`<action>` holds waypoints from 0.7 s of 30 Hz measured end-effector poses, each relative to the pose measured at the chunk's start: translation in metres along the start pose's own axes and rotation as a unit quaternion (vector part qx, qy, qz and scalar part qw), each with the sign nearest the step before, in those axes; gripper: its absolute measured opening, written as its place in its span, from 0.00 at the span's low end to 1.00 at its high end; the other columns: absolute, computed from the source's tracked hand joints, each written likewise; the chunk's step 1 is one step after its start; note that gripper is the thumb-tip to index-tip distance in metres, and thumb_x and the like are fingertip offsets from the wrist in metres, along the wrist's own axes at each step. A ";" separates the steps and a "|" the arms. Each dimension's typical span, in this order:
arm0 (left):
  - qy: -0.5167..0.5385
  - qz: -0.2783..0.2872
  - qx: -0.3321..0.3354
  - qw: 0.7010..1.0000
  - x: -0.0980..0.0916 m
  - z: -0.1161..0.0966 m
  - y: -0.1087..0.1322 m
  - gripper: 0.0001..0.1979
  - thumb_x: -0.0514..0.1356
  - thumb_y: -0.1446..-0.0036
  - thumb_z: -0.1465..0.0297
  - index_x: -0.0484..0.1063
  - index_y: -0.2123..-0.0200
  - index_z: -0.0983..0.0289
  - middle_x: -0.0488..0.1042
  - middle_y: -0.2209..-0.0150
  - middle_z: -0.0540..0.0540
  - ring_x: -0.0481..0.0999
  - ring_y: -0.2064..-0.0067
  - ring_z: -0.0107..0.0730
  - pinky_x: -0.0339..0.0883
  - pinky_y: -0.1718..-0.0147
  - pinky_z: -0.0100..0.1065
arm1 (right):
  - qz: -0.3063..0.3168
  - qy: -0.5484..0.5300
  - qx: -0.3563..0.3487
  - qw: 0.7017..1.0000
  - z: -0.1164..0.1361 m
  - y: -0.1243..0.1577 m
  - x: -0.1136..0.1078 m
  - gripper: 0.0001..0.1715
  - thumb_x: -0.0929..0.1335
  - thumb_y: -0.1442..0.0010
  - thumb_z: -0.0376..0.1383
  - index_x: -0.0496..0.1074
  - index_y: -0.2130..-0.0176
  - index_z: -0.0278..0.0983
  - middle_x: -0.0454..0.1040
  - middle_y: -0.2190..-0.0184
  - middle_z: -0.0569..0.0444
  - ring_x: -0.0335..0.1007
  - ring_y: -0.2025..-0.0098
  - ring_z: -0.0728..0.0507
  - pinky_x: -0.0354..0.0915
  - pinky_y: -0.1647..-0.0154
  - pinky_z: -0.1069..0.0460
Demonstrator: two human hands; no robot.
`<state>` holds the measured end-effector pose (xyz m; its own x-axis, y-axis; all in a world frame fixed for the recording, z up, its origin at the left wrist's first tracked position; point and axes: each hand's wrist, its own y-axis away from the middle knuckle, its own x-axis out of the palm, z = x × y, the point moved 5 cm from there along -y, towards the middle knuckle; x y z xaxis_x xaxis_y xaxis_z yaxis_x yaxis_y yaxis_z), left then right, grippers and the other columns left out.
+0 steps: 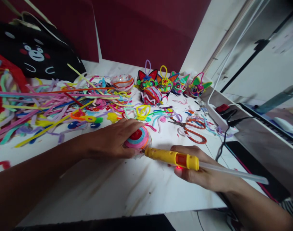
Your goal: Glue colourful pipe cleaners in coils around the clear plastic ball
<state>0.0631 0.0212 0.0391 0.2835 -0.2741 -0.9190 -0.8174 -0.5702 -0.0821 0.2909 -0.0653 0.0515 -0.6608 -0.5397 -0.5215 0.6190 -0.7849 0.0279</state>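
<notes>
My left hand (pixel 115 138) is closed round a small ball (pixel 139 141) wound with red, blue, pink and orange pipe cleaners, keeping it against the white table. In my right hand (pixel 196 170) is a yellow hot glue gun (pixel 163 157), its nozzle at the lower right side of the ball. A translucent glue stick (pixel 235 172) sticks out of the gun's back end, and a small red light glows near my thumb. The ball's underside is hidden. Orange-handled scissors (pixel 191 130) lie open beyond my right hand.
Loose pipe cleaners (pixel 52 106) cover the left and back of the table. Several decorated animal-head ornaments (pixel 164 83) stand at the back, beside a striped ball (pixel 151 95) and a clear bowl-like shell (pixel 122 82). Cables (pixel 224 138) and a black mat (pixel 257 170) are at right.
</notes>
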 end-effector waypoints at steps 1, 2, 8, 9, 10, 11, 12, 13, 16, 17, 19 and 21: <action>0.002 0.000 -0.001 1.000 0.000 0.000 0.000 0.35 0.62 0.40 0.55 0.56 0.33 0.57 0.66 0.37 0.62 0.68 0.38 0.57 0.64 0.40 0.51 | -0.005 0.008 -0.005 1.000 0.001 0.000 0.001 0.10 0.68 0.32 0.42 0.69 0.59 0.38 0.70 0.67 0.55 0.66 0.69 0.48 0.63 0.71 0.54; 0.004 0.000 -0.002 1.000 0.000 -0.001 0.000 0.35 0.62 0.40 0.54 0.57 0.34 0.57 0.67 0.37 0.61 0.68 0.39 0.56 0.64 0.40 0.51 | -0.011 0.019 -0.015 1.000 0.003 0.000 0.001 0.09 0.67 0.32 0.42 0.69 0.60 0.38 0.70 0.67 0.56 0.66 0.70 0.49 0.63 0.71 0.54; 0.004 -0.008 0.001 1.000 -0.001 -0.002 0.000 0.34 0.61 0.39 0.54 0.58 0.34 0.58 0.66 0.36 0.63 0.68 0.38 0.56 0.64 0.40 0.50 | -0.037 0.082 -0.069 0.994 0.015 -0.001 0.002 0.06 0.67 0.32 0.38 0.68 0.59 0.38 0.70 0.66 0.56 0.66 0.70 0.50 0.63 0.70 0.54; 0.004 -0.010 0.001 1.000 -0.001 -0.002 0.000 0.34 0.61 0.39 0.53 0.58 0.34 0.58 0.67 0.37 0.63 0.68 0.38 0.57 0.64 0.40 0.50 | -0.038 0.088 -0.069 0.993 0.015 -0.001 0.003 0.06 0.67 0.32 0.38 0.69 0.59 0.38 0.71 0.66 0.56 0.67 0.70 0.50 0.63 0.70 0.54; 0.005 -0.011 0.001 1.000 -0.001 -0.002 0.000 0.34 0.61 0.39 0.53 0.58 0.34 0.59 0.67 0.37 0.63 0.69 0.38 0.57 0.64 0.40 0.50 | -0.039 0.094 -0.069 0.992 0.015 -0.001 0.003 0.06 0.67 0.32 0.38 0.69 0.58 0.38 0.71 0.66 0.55 0.67 0.70 0.49 0.63 0.70 0.54; 0.005 -0.011 0.001 1.000 -0.001 -0.002 0.000 0.34 0.61 0.39 0.52 0.58 0.34 0.59 0.67 0.37 0.63 0.69 0.38 0.57 0.64 0.40 0.50 | -0.038 0.100 -0.068 0.992 0.014 0.000 0.004 0.06 0.66 0.32 0.38 0.69 0.58 0.38 0.71 0.65 0.55 0.68 0.69 0.49 0.64 0.70 0.54; 0.004 -0.010 0.001 1.000 -0.001 -0.002 0.001 0.35 0.61 0.39 0.52 0.58 0.34 0.59 0.67 0.37 0.63 0.69 0.38 0.57 0.64 0.40 0.50 | -0.039 0.107 -0.067 0.991 0.014 0.000 0.004 0.06 0.66 0.31 0.38 0.68 0.57 0.38 0.71 0.65 0.55 0.68 0.69 0.49 0.64 0.70 0.53; 0.002 -0.010 0.001 1.000 0.000 -0.002 0.001 0.35 0.61 0.39 0.52 0.58 0.34 0.59 0.67 0.36 0.63 0.68 0.38 0.57 0.64 0.39 0.49 | -0.039 0.115 -0.066 0.990 0.014 0.001 0.005 0.06 0.66 0.31 0.38 0.68 0.57 0.38 0.72 0.65 0.54 0.69 0.69 0.49 0.64 0.70 0.53; 0.000 -0.012 -0.001 1.000 0.000 -0.001 0.002 0.35 0.61 0.39 0.53 0.58 0.33 0.59 0.67 0.36 0.62 0.69 0.38 0.56 0.64 0.39 0.48 | -0.041 0.135 -0.058 0.988 0.013 0.002 0.006 0.06 0.65 0.31 0.39 0.68 0.56 0.38 0.72 0.64 0.54 0.70 0.68 0.48 0.65 0.70 0.53; 0.002 -0.014 0.000 1.000 0.000 -0.001 0.002 0.34 0.61 0.39 0.54 0.58 0.34 0.58 0.67 0.36 0.62 0.69 0.38 0.56 0.64 0.39 0.48 | -0.042 0.142 -0.057 0.987 0.012 0.002 0.007 0.06 0.65 0.31 0.39 0.67 0.56 0.39 0.72 0.64 0.54 0.70 0.68 0.48 0.66 0.70 0.53; 0.005 -0.016 0.005 1.000 0.000 -0.001 0.001 0.35 0.62 0.40 0.55 0.58 0.34 0.58 0.68 0.37 0.62 0.70 0.39 0.57 0.65 0.40 0.49 | -0.042 0.158 -0.058 0.985 0.011 0.003 0.007 0.06 0.65 0.31 0.39 0.67 0.57 0.39 0.73 0.64 0.54 0.70 0.69 0.48 0.66 0.70 0.52; 0.008 -0.015 0.007 1.000 0.000 -0.001 0.001 0.35 0.62 0.40 0.54 0.58 0.34 0.58 0.67 0.37 0.63 0.69 0.39 0.58 0.65 0.40 0.51 | -0.041 0.176 -0.064 0.982 0.010 0.004 0.008 0.06 0.66 0.32 0.39 0.67 0.56 0.40 0.73 0.63 0.54 0.70 0.69 0.47 0.66 0.69 0.52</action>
<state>0.0631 0.0200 0.0395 0.3167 -0.2699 -0.9093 -0.8152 -0.5676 -0.1154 0.2836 -0.0755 0.0557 -0.5370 -0.3206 -0.7803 0.6329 -0.7646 -0.1214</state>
